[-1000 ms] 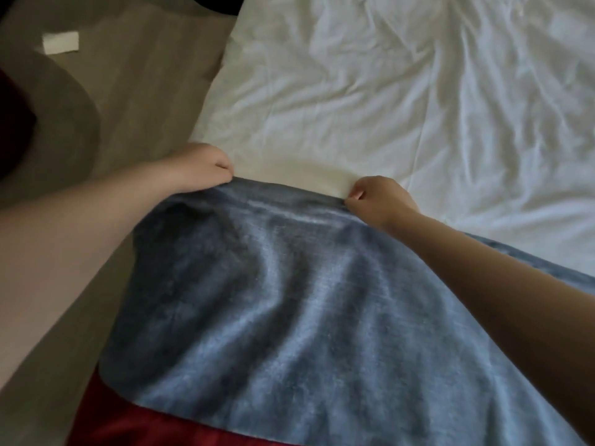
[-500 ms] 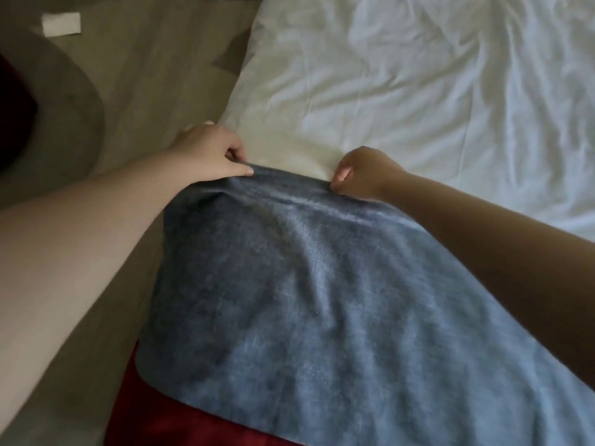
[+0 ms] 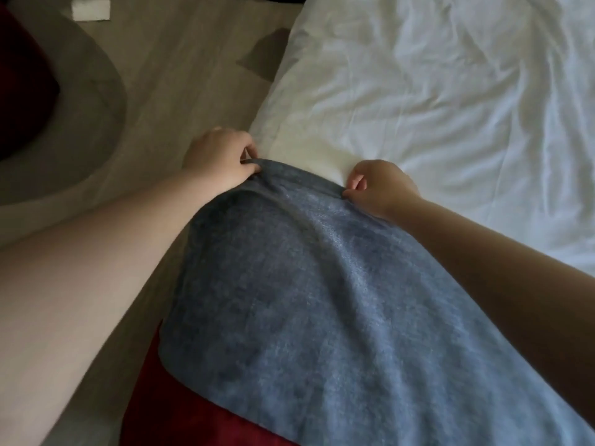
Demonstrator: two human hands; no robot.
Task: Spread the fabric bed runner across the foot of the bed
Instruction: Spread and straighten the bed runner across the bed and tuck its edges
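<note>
Since a second ago the two hands have come closer to each other along the far edge of the blue-grey soft fabric bed runner point(image 3: 322, 300), and this edge now bunches into small folds between them. The left hand point(image 3: 219, 159) grips the far left corner of the runner, with the thumb on top of the cloth and the fingers curled over its edge. The right hand point(image 3: 380, 185) pinches the same edge further to the right, the fingers curled in and the thumb pressing the fabric. The runner lies over the near left corner of the bed with the wrinkled white sheet point(image 3: 450, 107). Its far edge rests on the white sheet and its left side hangs over the bed's edge towards the pale wooden floor point(image 3: 180, 75). Under the near edge of the runner a dark red cloth point(image 3: 167, 413) shows. On the floor at the far left lie a curved grey rug point(image 3: 80, 123) and a small white rectangular piece point(image 3: 91, 9), well apart from the bed.
</note>
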